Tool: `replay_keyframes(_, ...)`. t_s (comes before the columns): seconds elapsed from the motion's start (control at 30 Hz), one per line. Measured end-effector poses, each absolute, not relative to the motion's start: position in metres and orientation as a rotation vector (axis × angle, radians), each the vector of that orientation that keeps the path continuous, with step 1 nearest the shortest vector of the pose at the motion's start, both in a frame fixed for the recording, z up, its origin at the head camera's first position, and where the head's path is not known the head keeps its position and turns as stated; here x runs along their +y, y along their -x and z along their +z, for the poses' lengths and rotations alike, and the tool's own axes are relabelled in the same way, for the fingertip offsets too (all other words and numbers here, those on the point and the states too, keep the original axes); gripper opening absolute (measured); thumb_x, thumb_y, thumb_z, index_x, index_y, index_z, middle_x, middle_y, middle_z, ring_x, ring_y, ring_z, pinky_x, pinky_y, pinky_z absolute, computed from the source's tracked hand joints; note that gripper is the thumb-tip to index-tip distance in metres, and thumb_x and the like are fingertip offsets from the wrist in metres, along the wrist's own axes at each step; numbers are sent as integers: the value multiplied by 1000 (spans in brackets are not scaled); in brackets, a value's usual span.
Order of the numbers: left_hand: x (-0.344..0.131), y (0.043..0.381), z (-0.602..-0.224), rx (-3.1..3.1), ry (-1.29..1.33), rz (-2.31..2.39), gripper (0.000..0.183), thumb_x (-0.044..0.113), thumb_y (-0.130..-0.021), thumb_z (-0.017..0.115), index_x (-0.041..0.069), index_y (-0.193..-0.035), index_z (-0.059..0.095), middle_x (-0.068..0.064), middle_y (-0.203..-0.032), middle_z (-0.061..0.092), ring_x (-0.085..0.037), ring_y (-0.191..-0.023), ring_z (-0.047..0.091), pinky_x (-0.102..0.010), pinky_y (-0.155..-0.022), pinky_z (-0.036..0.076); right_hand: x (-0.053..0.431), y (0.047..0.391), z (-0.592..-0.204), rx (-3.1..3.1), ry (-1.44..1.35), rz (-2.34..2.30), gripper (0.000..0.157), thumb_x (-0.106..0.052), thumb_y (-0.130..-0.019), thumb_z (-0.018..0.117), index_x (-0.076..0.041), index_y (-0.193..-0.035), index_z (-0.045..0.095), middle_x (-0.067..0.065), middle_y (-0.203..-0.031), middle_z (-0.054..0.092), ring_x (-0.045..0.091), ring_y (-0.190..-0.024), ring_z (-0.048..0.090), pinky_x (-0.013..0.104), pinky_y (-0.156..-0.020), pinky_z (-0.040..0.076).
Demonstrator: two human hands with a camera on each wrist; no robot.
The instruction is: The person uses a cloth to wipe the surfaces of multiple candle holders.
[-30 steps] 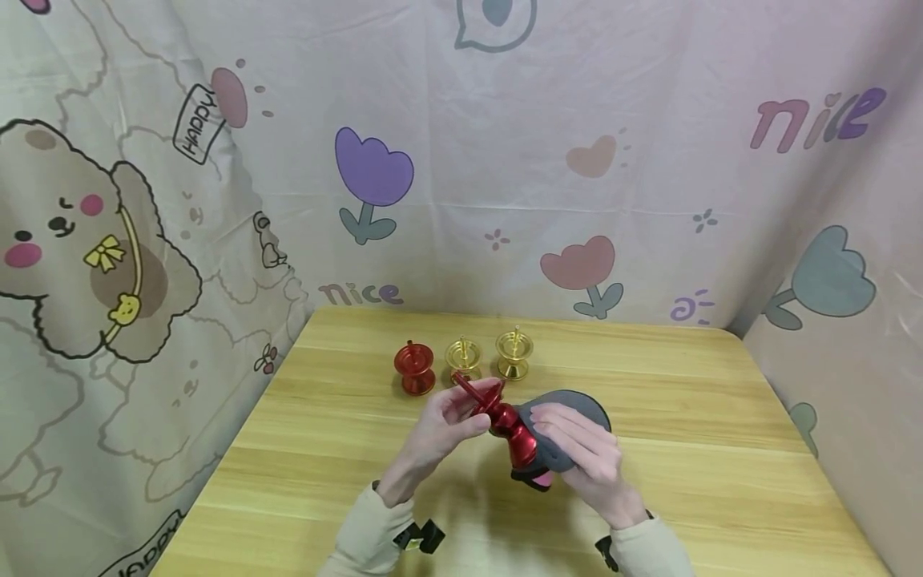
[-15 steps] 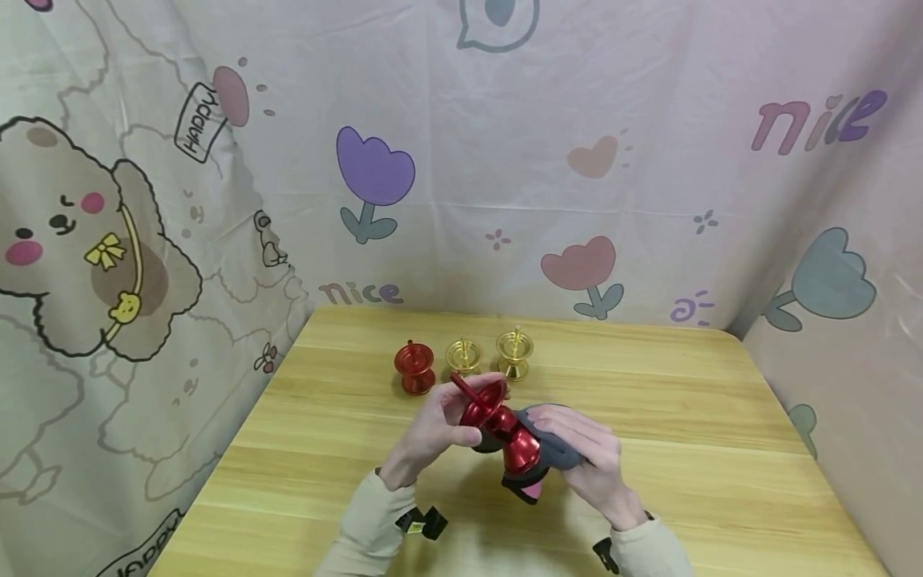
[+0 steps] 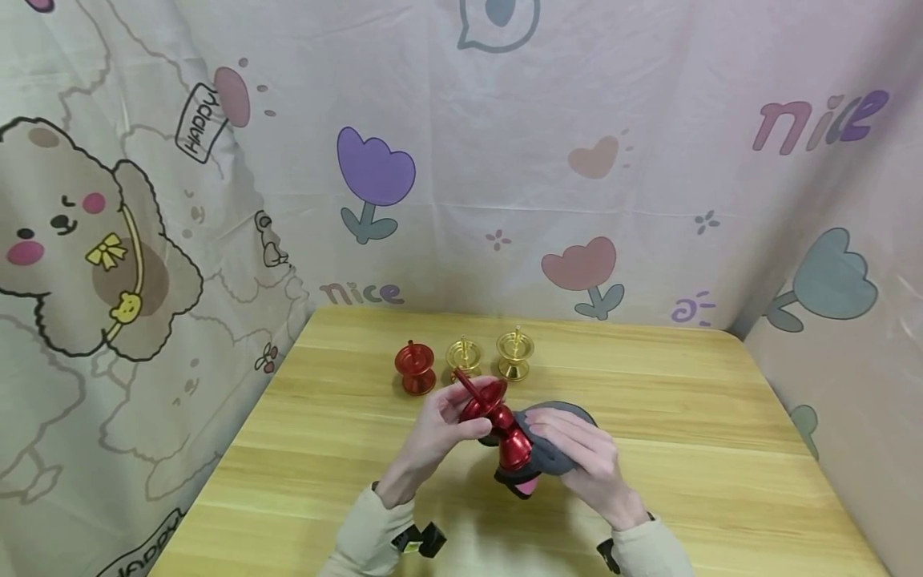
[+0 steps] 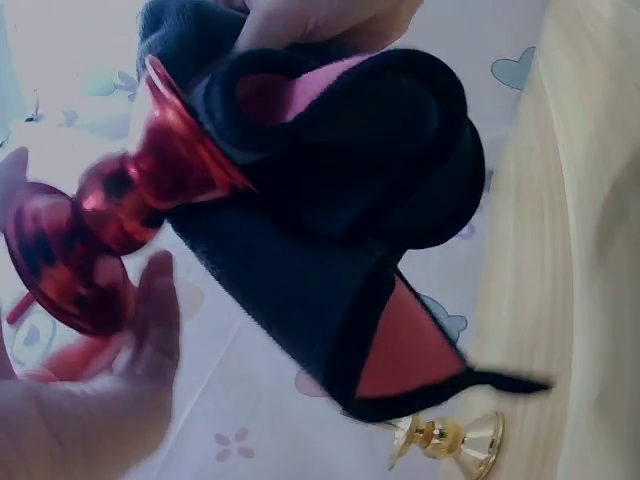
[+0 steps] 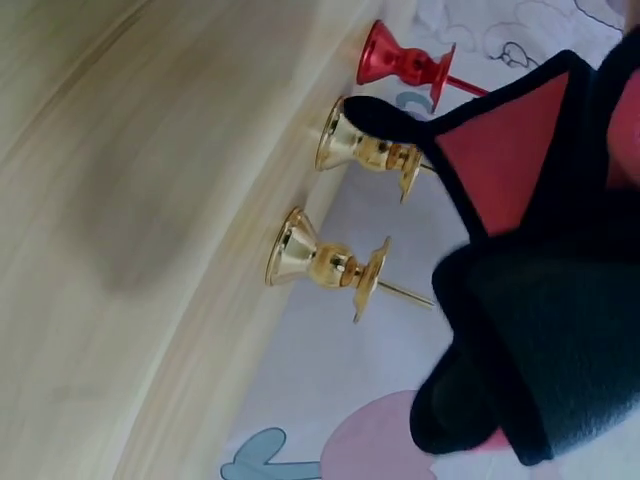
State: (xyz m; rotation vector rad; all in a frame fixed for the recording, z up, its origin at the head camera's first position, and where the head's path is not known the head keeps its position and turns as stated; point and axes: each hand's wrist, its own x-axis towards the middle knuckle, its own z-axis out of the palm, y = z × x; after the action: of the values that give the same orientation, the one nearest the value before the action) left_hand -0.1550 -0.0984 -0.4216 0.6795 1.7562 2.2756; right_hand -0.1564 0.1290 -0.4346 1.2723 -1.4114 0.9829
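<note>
And here's the red candle holder [image 3: 515,449], up off the worktop [image 3: 721,449] between your two hands, tipped over with its spike pointing away to your left and its flared base towards your right! Glossy red metal all over, bright highlights on the base, a round knob at the middle, then the dish; no dirt shows from here. Your left hand [image 3: 433,429] has a narrow grip on it, thumb and fingers around the dish end. Over on the right, your right hand [image 3: 591,457] grips the bunched cloth [image 3: 554,458], fingers laid over it, thumb hidden: dark grey, pink inside, black-edged, and touching that base. Looks like a wipe under way, by my judgement; how much of the holder is done, the pictures don't say. Finishing it and setting it down appear left. Beyond, three more stand upright in a row: another red holder [image 3: 416,381], the middle gold holder [image 3: 464,354] and the right-hand gold holder [image 3: 513,369]. Wiped or waiting? You can't tell from here!
</note>
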Motion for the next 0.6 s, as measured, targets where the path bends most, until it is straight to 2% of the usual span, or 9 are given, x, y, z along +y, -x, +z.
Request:
replay_keyframes(0.1, -101, 158, -424, 1637, -828, 2288, 69, 6, -84, 78, -11, -142, 46, 4, -132, 67, -9, -120, 64, -23, -104, 52, 129, 157, -436, -1395, -1307, 1079, 13, 1, -91, 70, 14, -91, 72, 26, -97, 75, 35, -93, 73, 37, -93, 60)
replay_keyframes(0.2, -103, 162, -426, 1547, -959, 2266, 71, 3, -83, 77, -10, -144, 43, 4, -135, 65, -11, -124, 62, -25, -107, 51, 128, 157, -436, -1372, -1310, 1150, 13, 3, -90, 70, 16, -91, 71, 27, -98, 74, 35, -94, 73, 37, -92, 60)
replay_keyframes(0.33, -102, 163, -425, 1535, -944, 2235, 73, 13, -88, 78, -7, -147, 41, -2, -141, 63, -14, -132, 58, -25, -112, 47, 127, 158, -437, -1347, -1263, 1132, 13, 4, -91, 68, 17, -90, 70, 29, -96, 74, 36, -94, 73, 38, -93, 60)
replay_keyframes(0.43, -99, 160, -423, 1587, -831, 2215, 76, 21, -90, 76, -7, -149, 38, -15, -147, 57, -14, -134, 56, -23, -112, 46, 124, 159, -437, -1320, -1215, 1047, 15, 2, -91, 69, 16, -86, 70, 30, -91, 73, 37, -88, 73, 38, -91, 61)
replay_keyframes(0.6, -98, 154, -417, 1751, -624, 2197, 73, 24, -88, 79, -6, -145, 45, -27, -147, 51, -10, -123, 63, -23, -103, 52, 123, 160, -440, -1307, -1191, 969, 17, -1, -92, 70, 14, -85, 71, 29, -87, 73, 37, -84, 72, 36, -88, 61)
